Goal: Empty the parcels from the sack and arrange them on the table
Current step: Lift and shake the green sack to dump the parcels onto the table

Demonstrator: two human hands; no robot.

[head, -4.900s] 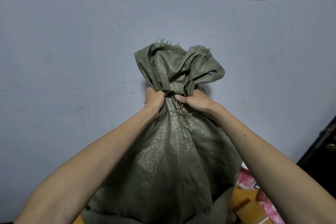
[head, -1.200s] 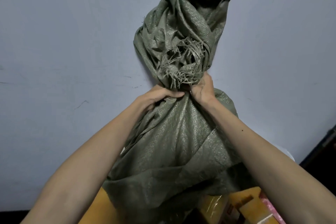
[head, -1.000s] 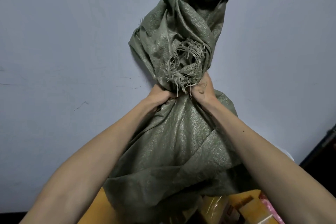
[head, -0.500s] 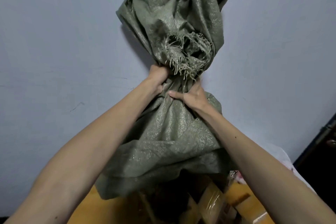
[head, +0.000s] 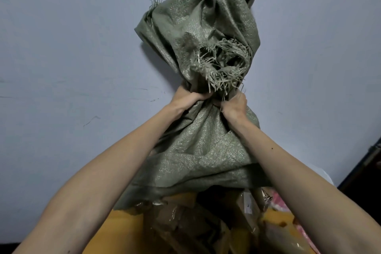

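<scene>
Item 1. Olive-green woven plastic sack (head: 206, 150): I hold it up in front of me, pinched into a narrow waist. The part above the waist stands bunched against the wall, with a frayed torn hole (head: 222, 62) facing me. The part below spreads wide, and its open edge hangs just over the parcels.

Item 2. My left hand (head: 185, 99): fingers curled tight into the gathered weave on the left of the waist.

Item 3. My right hand (head: 235, 107): clenched in the same way on the right of the waist, just beside the left.

Item 4. Brown cardboard parcels bound in clear tape (head: 181, 225): heaped in shadow under the sack's open edge. Whether any reach up inside the sack I cannot tell.

Item 5. Yellow-orange bench (head: 119, 231): it carries the heap.

Item 6. Pink patterned packet (head: 276, 202): at the right of the heap, partly hidden by my right arm.

Item 7. Pale blue-grey wall (head: 72, 47): behind everything.
</scene>
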